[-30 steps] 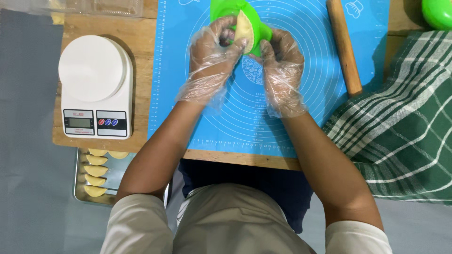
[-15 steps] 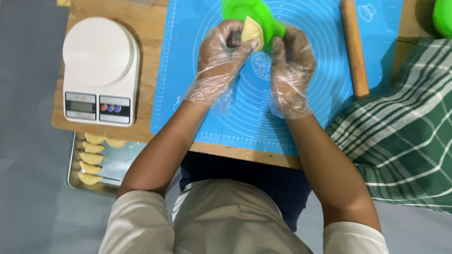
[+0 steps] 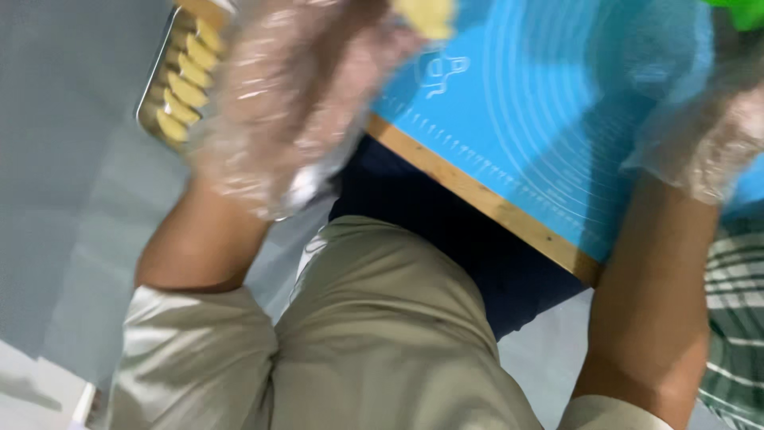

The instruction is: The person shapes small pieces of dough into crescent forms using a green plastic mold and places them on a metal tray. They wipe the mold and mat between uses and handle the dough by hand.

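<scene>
The gloved left hand (image 3: 302,103) carries a pale dough piece (image 3: 426,16), seemingly pinched in its fingers, toward the tray (image 3: 151,95) of shaped pieces at far left, while the right hand (image 3: 700,135), grip unclear, stays over the blue mat (image 3: 541,143).

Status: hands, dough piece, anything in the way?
Left hand gloved, holding yellow dough piece at frame top. Right hand gloved, over blue mat; grip unclear. Tray of shaped pieces left; nothing blocking.

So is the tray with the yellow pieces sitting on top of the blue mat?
No, the tray sits off the blue mat, beyond the left hand.
</scene>
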